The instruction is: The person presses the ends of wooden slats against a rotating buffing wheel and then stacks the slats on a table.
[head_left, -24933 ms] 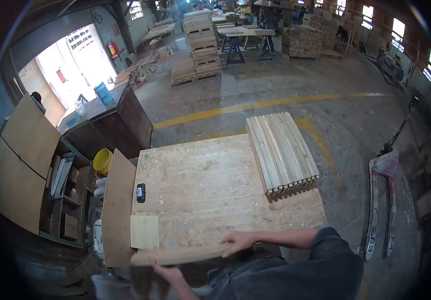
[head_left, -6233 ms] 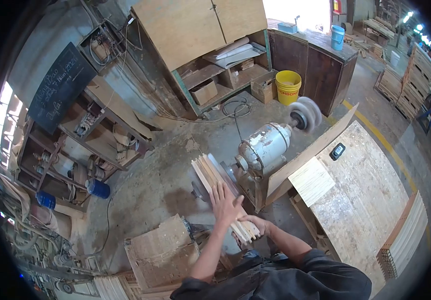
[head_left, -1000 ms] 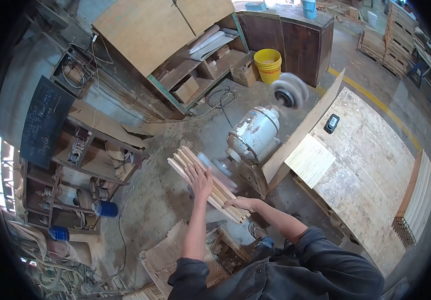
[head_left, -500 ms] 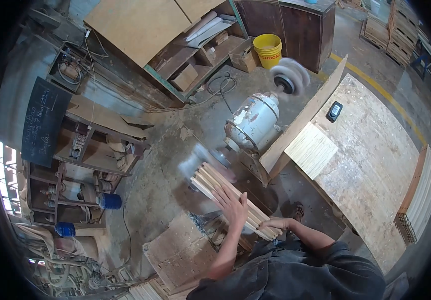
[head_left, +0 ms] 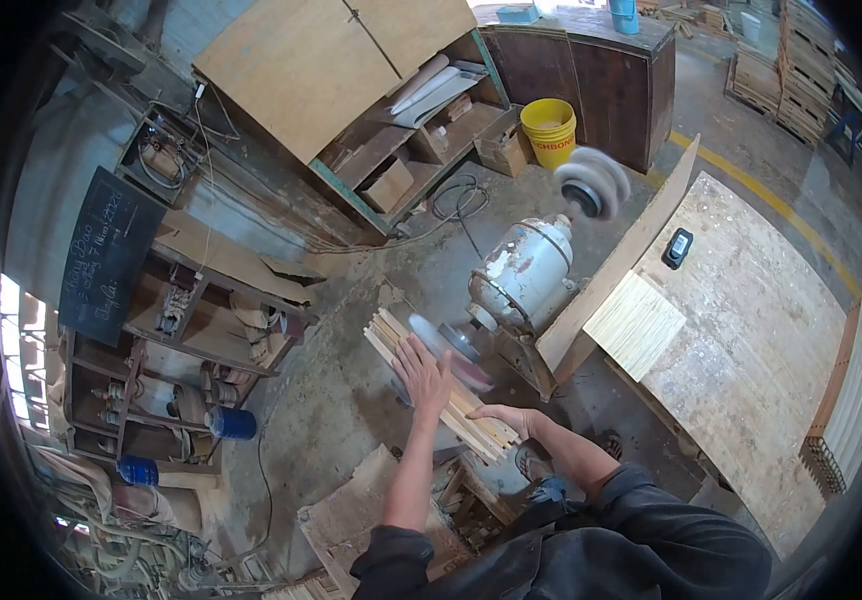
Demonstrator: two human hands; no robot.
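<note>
A bundle of thin wooden strips [head_left: 468, 422] lies slanted under both hands, against the near wheel [head_left: 448, 345] of a white motor [head_left: 526, 268]. My left hand [head_left: 422, 376] lies flat on the upper part of the strips, fingers stretched out, close beside the wheel. Near the lower end, my right hand [head_left: 507, 419] grips the strips, its thumb on top and its fingers mostly hidden. The motor's far wheel [head_left: 592, 184] looks blurred, as if spinning.
To the right a worktable [head_left: 741, 360] bears a light slatted panel [head_left: 634, 326] and a small black device [head_left: 677, 248]. An upright board [head_left: 616, 260] edges it. A yellow bucket [head_left: 549, 133], shelves [head_left: 191, 330] and a wooden stand [head_left: 351, 510] stand around.
Both hands and the strips have moved up and left, so the strips now reach past the near wheel. The view has shifted slightly, with the surroundings lower and further right.
</note>
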